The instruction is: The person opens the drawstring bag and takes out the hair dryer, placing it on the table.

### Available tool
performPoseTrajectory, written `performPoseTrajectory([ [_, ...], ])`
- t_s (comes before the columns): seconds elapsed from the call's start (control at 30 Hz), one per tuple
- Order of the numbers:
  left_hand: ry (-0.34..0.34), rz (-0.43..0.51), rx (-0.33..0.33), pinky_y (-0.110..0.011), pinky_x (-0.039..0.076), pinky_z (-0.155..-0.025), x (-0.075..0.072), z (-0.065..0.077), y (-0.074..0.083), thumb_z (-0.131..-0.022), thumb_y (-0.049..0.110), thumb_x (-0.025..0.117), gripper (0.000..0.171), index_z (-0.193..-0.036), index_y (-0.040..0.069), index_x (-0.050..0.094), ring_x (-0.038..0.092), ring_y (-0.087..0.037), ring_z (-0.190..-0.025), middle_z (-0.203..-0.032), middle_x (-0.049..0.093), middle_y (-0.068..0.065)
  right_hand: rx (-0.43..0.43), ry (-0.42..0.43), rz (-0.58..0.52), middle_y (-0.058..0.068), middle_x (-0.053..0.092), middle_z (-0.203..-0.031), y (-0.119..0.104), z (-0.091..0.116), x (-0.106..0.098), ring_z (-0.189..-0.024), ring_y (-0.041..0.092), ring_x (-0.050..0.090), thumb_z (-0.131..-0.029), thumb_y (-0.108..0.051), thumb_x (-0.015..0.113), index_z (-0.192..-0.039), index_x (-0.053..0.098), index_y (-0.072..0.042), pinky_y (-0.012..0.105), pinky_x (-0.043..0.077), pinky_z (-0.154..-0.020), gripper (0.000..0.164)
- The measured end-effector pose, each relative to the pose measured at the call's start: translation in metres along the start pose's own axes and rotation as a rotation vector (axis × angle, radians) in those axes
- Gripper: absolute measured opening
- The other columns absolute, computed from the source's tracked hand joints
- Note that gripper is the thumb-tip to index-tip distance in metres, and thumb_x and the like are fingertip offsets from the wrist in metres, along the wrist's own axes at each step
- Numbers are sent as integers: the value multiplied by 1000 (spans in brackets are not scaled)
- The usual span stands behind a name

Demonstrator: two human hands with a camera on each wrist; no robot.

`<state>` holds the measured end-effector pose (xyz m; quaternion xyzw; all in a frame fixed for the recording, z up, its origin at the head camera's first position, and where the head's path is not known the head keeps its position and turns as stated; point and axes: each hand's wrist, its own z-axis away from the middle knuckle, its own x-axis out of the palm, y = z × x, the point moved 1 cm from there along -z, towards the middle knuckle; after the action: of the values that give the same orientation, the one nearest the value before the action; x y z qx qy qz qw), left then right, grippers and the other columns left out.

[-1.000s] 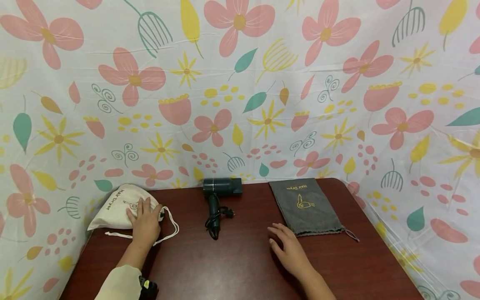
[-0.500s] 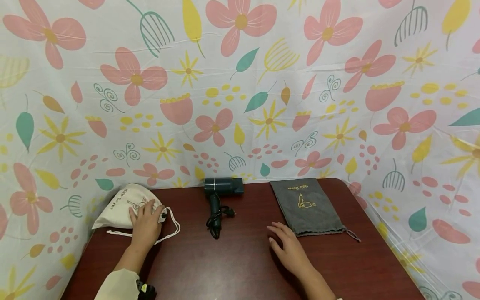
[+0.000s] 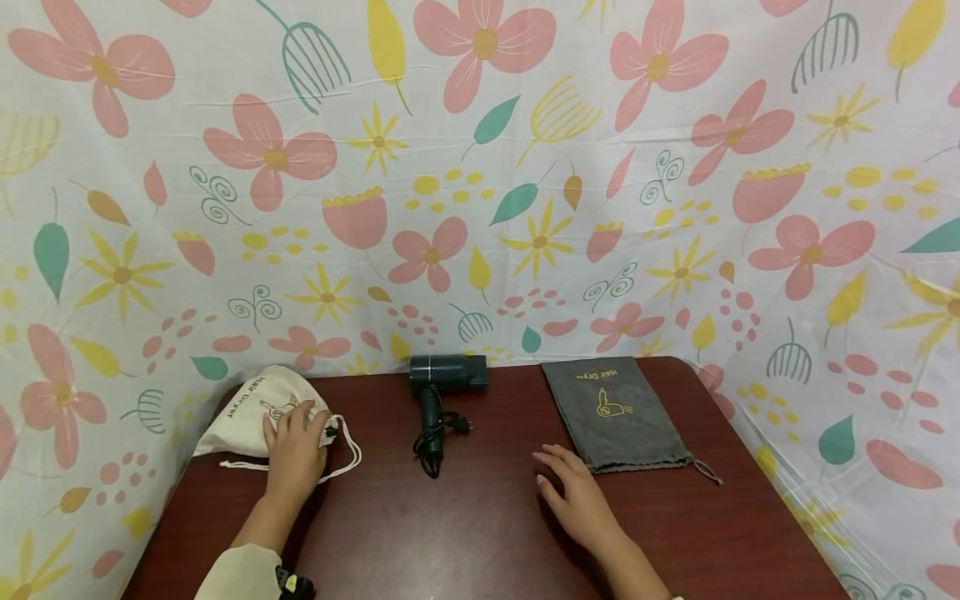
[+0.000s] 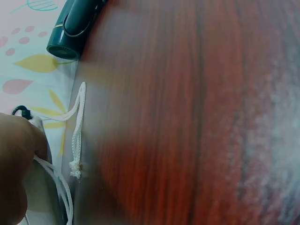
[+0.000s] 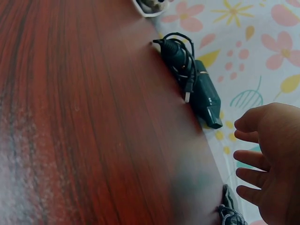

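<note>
My left hand grips a cream drawstring bag, its fingers spread over the printed top near the mouth. The bag bulges and carries the words "Hair Dryer"; its white cord loops onto the table. Most of the thumb is hidden in the head view. My right hand hovers with loose, bent fingers and holds nothing, just left of a flat grey drawstring bag with a gold dryer print. Between the hands, a dark green hair dryer lies at the table's back edge, its cable wound about the handle.
The dark red wooden table has a rounded back right corner. A white cloth printed with flowers and leaves hangs right behind it and along both sides. The dryer's plug sticks out from the wound cable.
The cream bag has shifted a little to the right under my left hand, whose fingers are more bent than before. My right hand, the dryer and the grey bag have stayed put.
</note>
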<state>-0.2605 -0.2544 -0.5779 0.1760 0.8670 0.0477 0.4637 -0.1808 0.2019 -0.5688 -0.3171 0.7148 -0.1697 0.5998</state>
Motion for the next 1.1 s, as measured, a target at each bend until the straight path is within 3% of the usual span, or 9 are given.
performPoseTrajectory([
  [0.2, 77, 19, 21, -80, 17, -108, -2, -1, 5, -59, -17, 65, 60, -113, 8, 64, 50, -51, -114, -132, 54, -20, 12, -14, -9, 12, 55, -146, -1, 0, 0, -139, 34, 49, -97, -16, 68, -134, 65, -12, 56, 44, -107, 37],
  [0.37, 120, 36, 31, -80, 18, -108, -4, -1, 10, -55, -17, 74, 64, -114, 8, 64, 50, -52, -114, -131, 55, -22, -1, -5, -3, 11, 56, -145, -2, -1, 1, -138, 34, 50, -97, -16, 68, -133, 65, -12, 56, 44, -107, 37],
  [0.7, 154, 80, 45, -80, 19, -107, -7, -1, 25, -50, -14, 83, 71, -114, 9, 65, 49, -52, -115, -130, 55, -21, -8, 9, -8, 12, 56, -145, -4, -1, 2, -137, 34, 51, -96, -16, 69, -132, 66, -12, 56, 45, -106, 37],
  [1.1, 167, 94, 96, -80, 20, -106, -9, 1, 40, -47, -14, 82, 71, -112, 10, 66, 48, -50, -117, -129, 56, -19, -32, 17, -2, 10, 58, -143, -5, -2, 7, -137, 32, 51, -95, -16, 70, -132, 66, -13, 55, 45, -107, 37],
])
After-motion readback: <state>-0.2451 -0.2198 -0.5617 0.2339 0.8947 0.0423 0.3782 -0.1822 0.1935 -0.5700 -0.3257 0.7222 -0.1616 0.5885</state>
